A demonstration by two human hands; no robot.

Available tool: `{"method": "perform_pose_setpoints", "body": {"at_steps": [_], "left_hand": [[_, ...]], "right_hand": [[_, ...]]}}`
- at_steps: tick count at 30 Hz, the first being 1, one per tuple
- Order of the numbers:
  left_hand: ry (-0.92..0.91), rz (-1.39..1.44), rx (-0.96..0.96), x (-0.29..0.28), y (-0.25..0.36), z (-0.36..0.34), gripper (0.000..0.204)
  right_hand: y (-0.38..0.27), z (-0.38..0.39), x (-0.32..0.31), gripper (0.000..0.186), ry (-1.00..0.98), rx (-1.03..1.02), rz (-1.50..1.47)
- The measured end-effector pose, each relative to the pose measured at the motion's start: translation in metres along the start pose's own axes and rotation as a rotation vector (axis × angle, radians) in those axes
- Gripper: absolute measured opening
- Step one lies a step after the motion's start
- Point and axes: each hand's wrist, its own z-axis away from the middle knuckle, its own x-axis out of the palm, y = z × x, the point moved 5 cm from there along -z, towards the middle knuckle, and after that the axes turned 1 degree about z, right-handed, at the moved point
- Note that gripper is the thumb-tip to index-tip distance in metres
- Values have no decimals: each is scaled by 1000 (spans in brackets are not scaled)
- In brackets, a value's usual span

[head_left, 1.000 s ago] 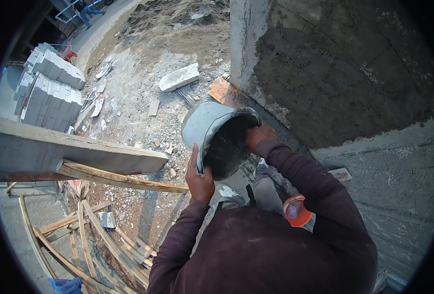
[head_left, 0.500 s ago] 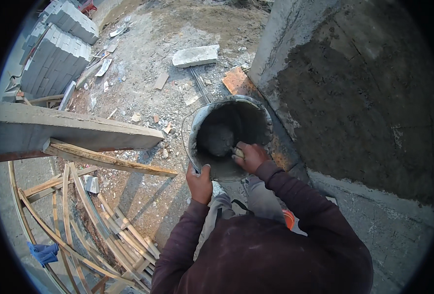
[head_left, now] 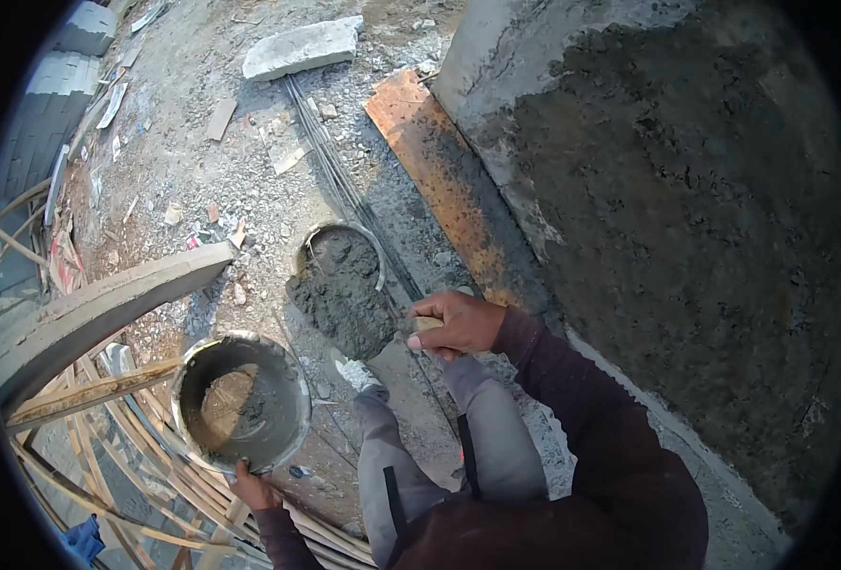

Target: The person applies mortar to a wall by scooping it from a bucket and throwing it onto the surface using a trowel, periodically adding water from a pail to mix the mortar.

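Note:
My right hand (head_left: 463, 323) is closed round the pale handle of a trowel (head_left: 428, 325). A thick heap of wet grey mortar (head_left: 349, 309) lies at the trowel's end and hides its blade. Behind the heap shows the rim of a round container (head_left: 379, 255), partly covered from view. On the left, my left hand (head_left: 252, 489) grips the lower rim of a bucket (head_left: 297, 399). This bucket is tilted, its mouth facing me, with grey mortar smeared inside and a sunlit patch on its bottom.
A wall with fresh dark render (head_left: 686, 209) rises on the right. At its foot lies a rusty, mortar-spattered board (head_left: 439, 171). Thin rods (head_left: 330, 157) run from a pale concrete block (head_left: 302, 47). A concrete beam (head_left: 107, 304) and curved timber strips (head_left: 145, 456) occupy the left.
The bucket has swung left and away from my right hand. The trowel has come out of it with a heap of mortar. The second container has come into sight.

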Motion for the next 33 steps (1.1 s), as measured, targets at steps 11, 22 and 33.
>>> {"method": "perform_pose_setpoints", "body": {"at_steps": [11, 22, 33], "left_hand": [[-37, -89, -160, 43, -36, 29, 37], [-1006, -252, 365, 168, 108, 198, 39], [-1266, -313, 940, 120, 244, 265, 41]], "right_hand": [[27, 158, -162, 45, 1020, 19, -16], [4, 137, 195, 42, 931, 59, 700], [-69, 169, 313, 43, 1426, -8, 927]]}}
